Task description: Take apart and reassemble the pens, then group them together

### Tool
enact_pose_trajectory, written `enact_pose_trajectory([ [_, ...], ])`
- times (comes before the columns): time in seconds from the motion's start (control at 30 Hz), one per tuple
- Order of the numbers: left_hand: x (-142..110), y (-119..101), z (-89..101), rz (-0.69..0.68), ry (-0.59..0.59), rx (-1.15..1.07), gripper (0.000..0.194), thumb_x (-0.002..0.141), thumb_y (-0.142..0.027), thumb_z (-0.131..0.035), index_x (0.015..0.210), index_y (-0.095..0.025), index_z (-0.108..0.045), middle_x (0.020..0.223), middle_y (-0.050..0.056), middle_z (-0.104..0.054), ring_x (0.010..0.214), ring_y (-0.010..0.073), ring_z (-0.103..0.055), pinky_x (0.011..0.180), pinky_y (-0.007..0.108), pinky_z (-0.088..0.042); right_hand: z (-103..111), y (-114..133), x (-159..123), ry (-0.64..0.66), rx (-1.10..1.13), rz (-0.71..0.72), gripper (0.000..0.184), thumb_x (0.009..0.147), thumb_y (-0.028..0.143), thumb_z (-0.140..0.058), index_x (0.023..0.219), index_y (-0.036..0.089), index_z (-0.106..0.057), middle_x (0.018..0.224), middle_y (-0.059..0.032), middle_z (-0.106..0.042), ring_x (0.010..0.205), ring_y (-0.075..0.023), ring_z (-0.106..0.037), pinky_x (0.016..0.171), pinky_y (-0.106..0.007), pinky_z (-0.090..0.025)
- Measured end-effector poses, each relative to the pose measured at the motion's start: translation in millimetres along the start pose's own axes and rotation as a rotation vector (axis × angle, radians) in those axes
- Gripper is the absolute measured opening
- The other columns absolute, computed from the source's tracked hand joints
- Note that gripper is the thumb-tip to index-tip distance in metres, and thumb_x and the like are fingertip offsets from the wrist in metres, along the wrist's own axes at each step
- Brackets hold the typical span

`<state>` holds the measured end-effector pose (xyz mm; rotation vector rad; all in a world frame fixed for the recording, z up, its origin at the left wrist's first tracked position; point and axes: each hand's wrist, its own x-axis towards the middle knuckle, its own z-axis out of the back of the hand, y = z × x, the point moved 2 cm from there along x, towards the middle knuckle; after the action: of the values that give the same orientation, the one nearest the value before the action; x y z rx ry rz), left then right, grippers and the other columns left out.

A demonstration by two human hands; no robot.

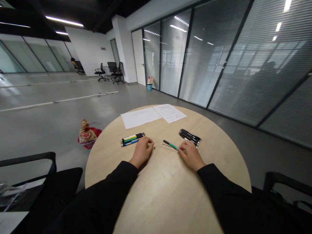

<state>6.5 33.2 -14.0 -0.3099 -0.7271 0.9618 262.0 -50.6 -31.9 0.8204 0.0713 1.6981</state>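
My right hand has its fingers closed at the near end of a green pen with a black grip. Beside that pen a thin dark rod, like a refill, points left from the same fingers. My left hand is curled, thumb against fingers; whatever it pinches is too small to make out. Close to its fingertips a tiny dark part rests on the tabletop. Yellow, green and blue pens lie side by side left of my left hand. Several black pens are grouped just beyond my right hand.
Two printed paper sheets overlap at the far side of the round wooden table. A red bag-lined bin stands on the floor at left. Black chairs flank the table, one armrest at right.
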Motion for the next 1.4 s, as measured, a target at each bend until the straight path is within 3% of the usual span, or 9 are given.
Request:
enact_pose_trajectory([
  [0.2,1.2,3.5,-3.3,0.082,0.050,0.139,0.009,0.085,-0.019,-0.057,0.076,-0.019,-0.060,0.084,0.006,-0.062,0.083,0.0221,-0.057,0.076,0.034,-0.044,0.5,9.7,0.0,0.016,-0.051,0.058,0.015,0.088,0.013,-0.062,0.074,0.019,-0.061,0.087,-0.0063,-0.060,0.091,-0.0230,-0.050,0.086,-0.037,-0.043],
  [0.5,0.7,3.3,-6.2,0.066,0.106,0.279,0.007,0.084,-0.022,-0.061,0.078,-0.019,-0.063,0.089,0.008,-0.063,0.088,0.0240,-0.057,0.079,0.035,-0.043,2.1,14.8,0.4,0.035,-0.126,0.085,0.014,0.087,0.012,-0.061,0.076,0.019,-0.061,0.088,-0.0072,-0.060,0.092,-0.0240,-0.050,0.087,-0.037,-0.043],
  [0.73,-0.1,2.8,-5.8,0.041,0.114,0.285,0.005,0.084,-0.022,-0.061,0.082,-0.019,-0.063,0.090,0.008,-0.062,0.087,0.0251,-0.057,0.077,0.036,-0.043,1.2,19.6,1.0,0.091,-0.265,0.143,0.013,0.090,0.015,-0.057,0.080,0.019,-0.064,0.088,-0.0095,-0.061,0.092,-0.0260,-0.049,0.085,-0.040,-0.043],
  [1.13,0.2,2.2,-3.3,0.024,0.148,0.257,0.012,0.088,-0.016,-0.052,0.085,-0.019,-0.063,0.093,0.009,-0.060,0.090,0.0252,-0.055,0.081,0.037,-0.042,-0.2,24.2,-0.6,0.117,-0.245,0.139,0.011,0.090,0.015,-0.059,0.081,0.018,-0.064,0.088,-0.0086,-0.062,0.093,-0.0247,-0.050,0.085,-0.038,-0.042],
  [1.4,-0.2,6.6,-4.7,0.006,0.140,0.236,0.015,0.087,-0.013,-0.050,0.086,-0.020,-0.063,0.093,0.009,-0.060,0.090,0.0251,-0.055,0.082,0.038,-0.042,2.1,19.7,0.7,0.058,-0.172,0.097,0.015,0.091,0.015,-0.057,0.078,0.019,-0.063,0.087,-0.0078,-0.062,0.092,-0.0241,-0.052,0.086,-0.037,-0.043],
])
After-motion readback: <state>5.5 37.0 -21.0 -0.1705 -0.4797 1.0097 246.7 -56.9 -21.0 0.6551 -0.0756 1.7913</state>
